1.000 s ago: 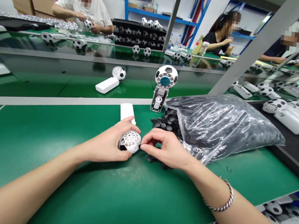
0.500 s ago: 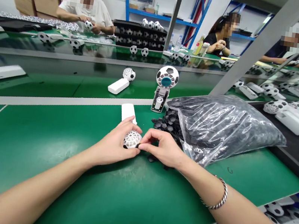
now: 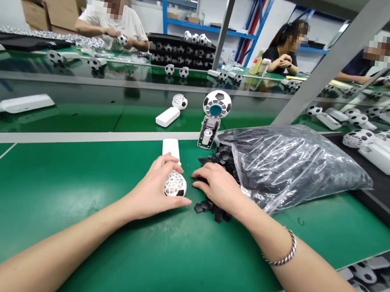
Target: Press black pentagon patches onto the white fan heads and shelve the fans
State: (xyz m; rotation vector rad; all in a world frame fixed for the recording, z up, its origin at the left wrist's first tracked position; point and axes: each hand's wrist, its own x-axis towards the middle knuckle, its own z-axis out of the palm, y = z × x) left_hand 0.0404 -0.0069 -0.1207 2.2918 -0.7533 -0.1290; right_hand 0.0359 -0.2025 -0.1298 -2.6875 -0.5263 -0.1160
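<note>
My left hand point(image 3: 158, 189) is curled around a white latticed ball shell point(image 3: 175, 184) that has a black patch at its lower right. A white rectangular piece point(image 3: 171, 149) lies just beyond those fingers and seems joined to the ball. My right hand point(image 3: 216, 184) reaches over a pile of small black pieces point(image 3: 225, 155), fingers apart and bent; nothing shows between them. More black pieces point(image 3: 203, 207) lie beside that palm. An opened ball-headed device point(image 3: 209, 131) stands upright behind the pile.
A clear bag of black pieces point(image 3: 298, 167) lies at the right. Beyond the pale strip, a belt carries ball-headed devices point(image 3: 168, 116). A slanted grey post point(image 3: 330, 64) rises behind the bag. Several people sit across the line.
My right hand has left the ball shell and moved right to the black pieces. My left thumb has opened outward. Devices on the belt have shifted right.
</note>
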